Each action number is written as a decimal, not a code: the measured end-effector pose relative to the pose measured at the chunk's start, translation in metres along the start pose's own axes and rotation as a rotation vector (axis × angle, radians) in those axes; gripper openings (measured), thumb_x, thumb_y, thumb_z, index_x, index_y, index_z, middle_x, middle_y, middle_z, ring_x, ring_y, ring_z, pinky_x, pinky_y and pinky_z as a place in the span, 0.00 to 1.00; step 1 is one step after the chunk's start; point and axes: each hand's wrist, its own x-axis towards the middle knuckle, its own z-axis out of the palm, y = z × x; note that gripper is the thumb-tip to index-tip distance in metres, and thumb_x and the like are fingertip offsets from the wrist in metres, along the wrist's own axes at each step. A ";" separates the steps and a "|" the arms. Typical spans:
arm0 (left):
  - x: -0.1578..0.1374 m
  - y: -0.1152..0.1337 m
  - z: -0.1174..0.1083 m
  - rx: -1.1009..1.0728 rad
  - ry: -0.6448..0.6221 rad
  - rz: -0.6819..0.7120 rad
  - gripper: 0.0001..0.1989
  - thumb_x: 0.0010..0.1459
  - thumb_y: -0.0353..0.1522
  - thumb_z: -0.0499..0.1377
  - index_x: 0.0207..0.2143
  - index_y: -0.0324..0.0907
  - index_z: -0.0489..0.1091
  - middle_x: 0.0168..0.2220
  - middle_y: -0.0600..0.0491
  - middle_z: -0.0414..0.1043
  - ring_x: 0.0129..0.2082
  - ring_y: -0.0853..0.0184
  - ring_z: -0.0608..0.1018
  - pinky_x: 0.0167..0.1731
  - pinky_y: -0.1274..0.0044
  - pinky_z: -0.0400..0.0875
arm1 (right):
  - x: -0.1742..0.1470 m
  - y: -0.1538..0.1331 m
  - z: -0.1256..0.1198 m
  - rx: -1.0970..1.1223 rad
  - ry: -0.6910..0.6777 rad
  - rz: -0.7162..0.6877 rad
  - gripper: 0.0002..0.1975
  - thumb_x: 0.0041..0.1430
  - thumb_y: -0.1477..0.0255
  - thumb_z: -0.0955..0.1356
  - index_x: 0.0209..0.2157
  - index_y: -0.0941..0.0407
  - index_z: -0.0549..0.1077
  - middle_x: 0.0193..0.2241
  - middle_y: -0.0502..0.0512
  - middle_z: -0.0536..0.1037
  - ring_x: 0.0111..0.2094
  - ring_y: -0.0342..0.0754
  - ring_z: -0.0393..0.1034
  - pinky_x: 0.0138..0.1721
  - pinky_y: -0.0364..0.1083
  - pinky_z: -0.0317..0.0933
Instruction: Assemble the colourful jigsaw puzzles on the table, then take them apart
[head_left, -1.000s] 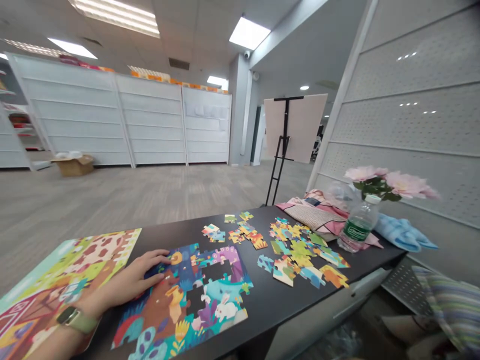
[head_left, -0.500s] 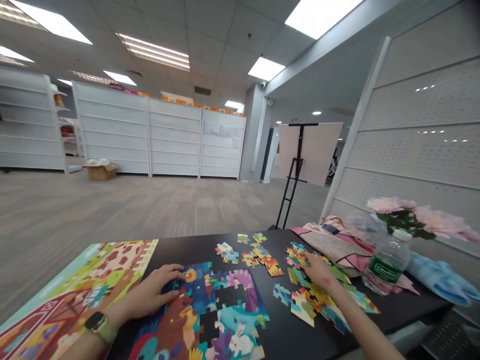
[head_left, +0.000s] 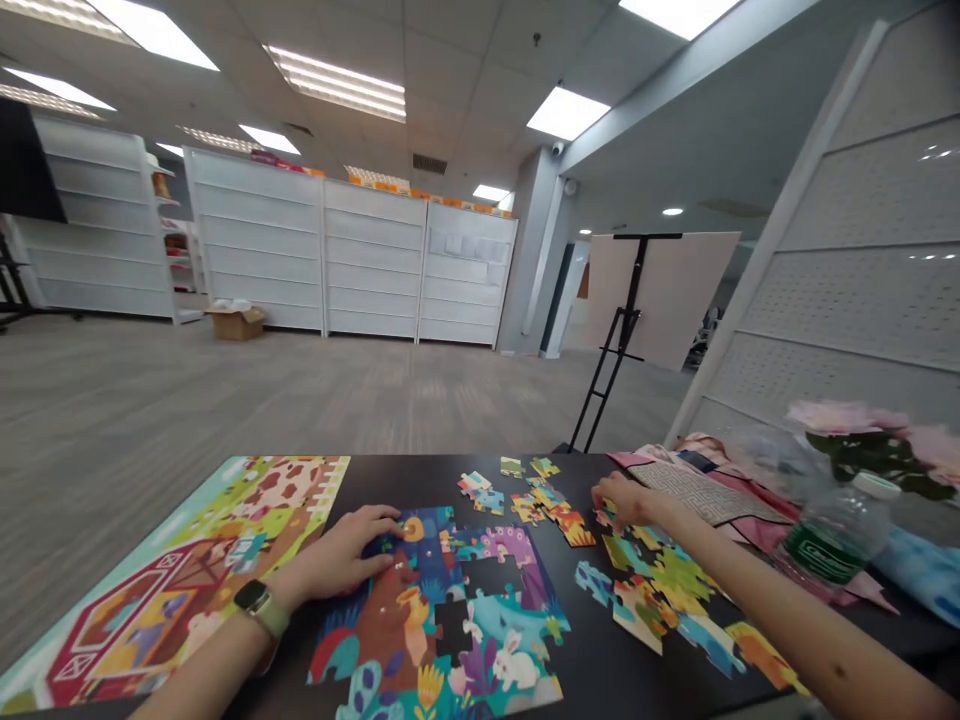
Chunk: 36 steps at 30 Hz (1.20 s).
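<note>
My left hand lies open, fingers spread, on the upper left edge of a partly assembled jigsaw puzzle. The puzzle shows a brown bear, a white rabbit and a purple creature, with dark gaps where the table shows through. My right hand is over the far end of a heap of loose puzzle pieces. Its fingers are curled down and closed; what is between the fingertips is hidden. A small cluster of pieces lies between the puzzle and the heap.
A farm picture board lies left of the puzzle on the black table. At the right are a water bottle, pink flowers and folded cloths. An easel stands beyond the table.
The view has turned left, so everything sits further right. My right hand has moved to the far end of the heap. My left hand stays on the puzzle.
</note>
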 end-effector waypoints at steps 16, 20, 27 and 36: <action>0.000 -0.003 0.003 -0.002 0.020 0.018 0.16 0.63 0.37 0.59 0.53 0.52 0.72 0.61 0.50 0.66 0.62 0.52 0.67 0.61 0.61 0.62 | -0.003 -0.034 0.004 0.074 -0.254 0.127 0.14 0.65 0.62 0.69 0.43 0.59 0.75 0.42 0.53 0.77 0.40 0.49 0.74 0.43 0.51 0.70; 0.000 -0.004 0.004 0.000 0.018 0.025 0.15 0.63 0.38 0.59 0.53 0.51 0.72 0.61 0.49 0.66 0.62 0.53 0.67 0.61 0.61 0.61 | -0.006 -0.035 0.009 0.194 -0.212 0.166 0.13 0.66 0.63 0.69 0.44 0.59 0.74 0.42 0.53 0.77 0.39 0.47 0.74 0.41 0.50 0.71; 0.000 -0.002 0.001 0.039 0.035 0.056 0.15 0.63 0.38 0.59 0.52 0.50 0.73 0.60 0.48 0.67 0.60 0.53 0.69 0.59 0.62 0.64 | -0.029 -0.040 0.005 0.490 0.106 0.138 0.10 0.51 0.72 0.70 0.37 0.57 0.74 0.21 0.46 0.73 0.28 0.46 0.70 0.32 0.45 0.64; 0.002 -0.006 0.002 0.036 0.054 0.062 0.15 0.61 0.38 0.62 0.51 0.49 0.74 0.58 0.48 0.69 0.58 0.53 0.71 0.57 0.63 0.64 | -0.069 -0.143 0.025 0.944 0.102 0.007 0.22 0.48 0.54 0.72 0.39 0.55 0.76 0.33 0.54 0.78 0.32 0.51 0.73 0.29 0.47 0.68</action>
